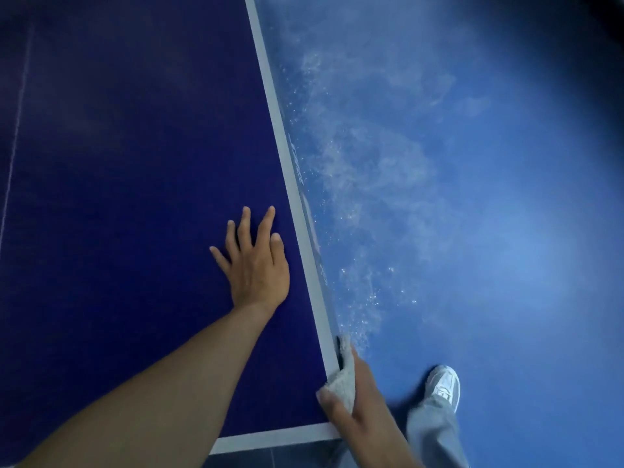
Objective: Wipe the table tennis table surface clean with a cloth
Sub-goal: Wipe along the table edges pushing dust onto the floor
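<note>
Since the cloth [342, 383] is bunched into a small wad right on the bench's right edge, close to the near right corner, it could slide off the rim and drop if my grip eases. It is white, nubbly and soft, like terry. My right hand [359, 412] has it pinched between the thumb and curled fingers, pressed against the border stripe [297, 204]. A wad that tight covers little, so I judge a stroke from here would leave streaks unless the cloth is spread flatter.

The bench [118, 197] top is dark blue, matte and flat, with that crisp pale stripe painted along its right and near edges. My left hand [256, 268] lies flat on it near the right edge, its fingers [244, 228] straight, slightly spread and holding nothing. A palm leaning there may smudge the matte finish.

Beyond the edge, the floor [489, 197] is a lighter, smooth blue, scattered with pale powdery specks. My shoe [444, 383] and grey trouser leg [432, 430] are over it by the corner.
</note>
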